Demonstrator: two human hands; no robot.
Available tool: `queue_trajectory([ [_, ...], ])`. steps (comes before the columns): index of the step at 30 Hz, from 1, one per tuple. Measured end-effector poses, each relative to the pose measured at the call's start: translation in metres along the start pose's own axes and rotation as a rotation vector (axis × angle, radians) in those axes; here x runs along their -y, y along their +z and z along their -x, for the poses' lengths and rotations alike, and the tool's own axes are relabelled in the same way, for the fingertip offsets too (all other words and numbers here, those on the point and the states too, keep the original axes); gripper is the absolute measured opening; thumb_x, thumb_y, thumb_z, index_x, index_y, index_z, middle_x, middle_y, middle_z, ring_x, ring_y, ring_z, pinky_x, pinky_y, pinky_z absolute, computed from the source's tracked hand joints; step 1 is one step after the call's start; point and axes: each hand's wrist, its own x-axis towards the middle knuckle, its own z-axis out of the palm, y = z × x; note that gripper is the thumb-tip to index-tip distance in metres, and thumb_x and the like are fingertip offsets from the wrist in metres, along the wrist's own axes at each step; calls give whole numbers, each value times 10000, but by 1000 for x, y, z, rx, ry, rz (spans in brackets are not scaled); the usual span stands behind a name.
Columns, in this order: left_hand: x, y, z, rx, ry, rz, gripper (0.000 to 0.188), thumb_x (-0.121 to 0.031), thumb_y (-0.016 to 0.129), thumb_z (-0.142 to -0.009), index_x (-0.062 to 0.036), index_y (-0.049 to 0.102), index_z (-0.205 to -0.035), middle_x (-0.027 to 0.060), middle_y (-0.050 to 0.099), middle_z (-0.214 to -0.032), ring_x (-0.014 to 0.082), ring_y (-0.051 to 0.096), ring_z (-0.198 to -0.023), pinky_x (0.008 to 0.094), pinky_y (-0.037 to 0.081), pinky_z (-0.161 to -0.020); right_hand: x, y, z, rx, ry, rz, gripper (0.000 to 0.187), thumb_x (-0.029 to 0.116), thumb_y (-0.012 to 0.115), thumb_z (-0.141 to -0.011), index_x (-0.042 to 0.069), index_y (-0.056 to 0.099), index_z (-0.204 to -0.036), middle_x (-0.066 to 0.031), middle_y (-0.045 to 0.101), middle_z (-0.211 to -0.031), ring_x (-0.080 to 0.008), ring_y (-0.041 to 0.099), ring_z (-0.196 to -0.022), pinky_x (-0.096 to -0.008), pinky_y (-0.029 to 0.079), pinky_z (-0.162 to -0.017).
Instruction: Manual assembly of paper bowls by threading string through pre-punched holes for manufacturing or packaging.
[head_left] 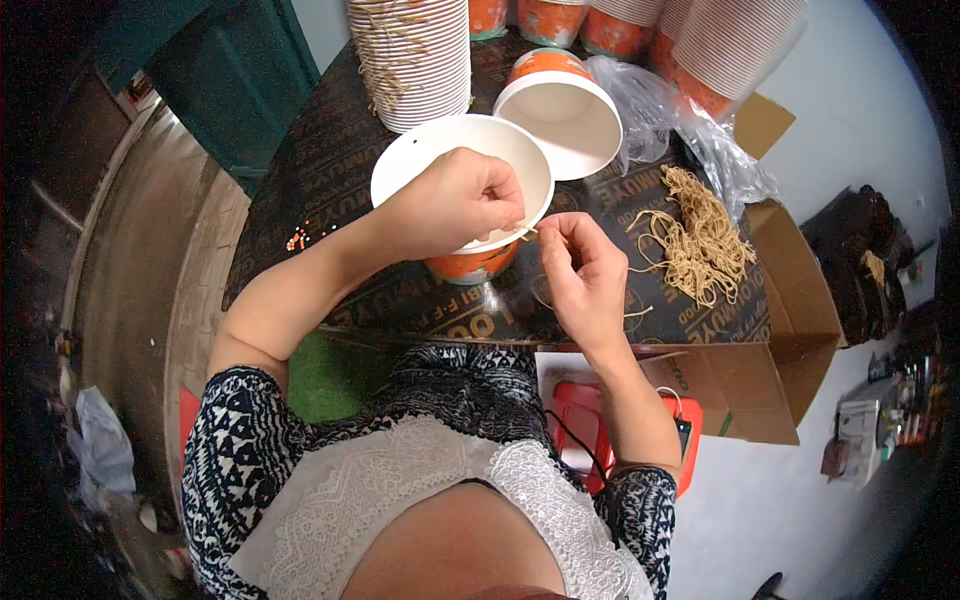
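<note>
A white-lined paper bucket with an orange outside stands at the table's near edge, a small hole showing in its far-left wall. My left hand reaches over its mouth, fingers closed in a pinch at the right side of the rim. A short piece of tan twine shows there between my two hands. Just outside the rim, my right hand is closed, thumb and forefinger pinched on the twine. My fingers partly hide the twine, so how it runs through the bucket cannot be made out.
A tangled heap of tan twine lies to the right. Behind are a tipped bucket, a tall bucket stack, more stacks and a clear plastic bag. Small beads lie left. A cardboard box adjoins the table's right edge.
</note>
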Motion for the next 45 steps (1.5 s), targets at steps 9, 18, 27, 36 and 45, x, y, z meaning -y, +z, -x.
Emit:
queue_trajectory([
  [9,-5,-4,4,16,36,22,137,-104,603,-903,16,658,-936,21,652,-806,66,566,-684,225,479,-636,-1,-4,-1,73,172,-204,142,91,577,-946,-32,634,-901,2,609,-699,-64,524,-622,-235,434,-571],
  [18,-10,7,5,27,400,-306,187,-102,735,-783,-21,672,-939,66,642,-840,172,605,-725,296,496,-710,10,-11,-7,147,382,-429,206,131,572,-972,-7,653,-842,22,588,-667,-29,468,-575,-201,347,-508],
  [27,-8,14,0,-110,297,-337,130,-89,690,-750,4,598,-741,148,644,-740,289,636,-673,372,496,-616,23,-15,-14,112,188,-215,153,110,600,-947,-22,674,-922,22,587,-669,-51,534,-633,-222,428,-571],
  [36,9,-2,-13,173,87,278,56,-79,650,-808,-31,641,-782,-35,586,-702,59,522,-641,225,425,-601,12,-42,-32,289,-92,75,124,-5,580,-819,8,635,-930,-72,617,-830,-138,593,-679,-264,472,-616],
  [45,5,-3,-10,200,81,398,54,-62,638,-815,-27,638,-774,-21,583,-689,50,503,-621,208,395,-574,16,-29,-24,199,-301,237,76,32,685,-810,10,661,-878,-144,613,-864,-309,638,-744,-378,512,-657],
])
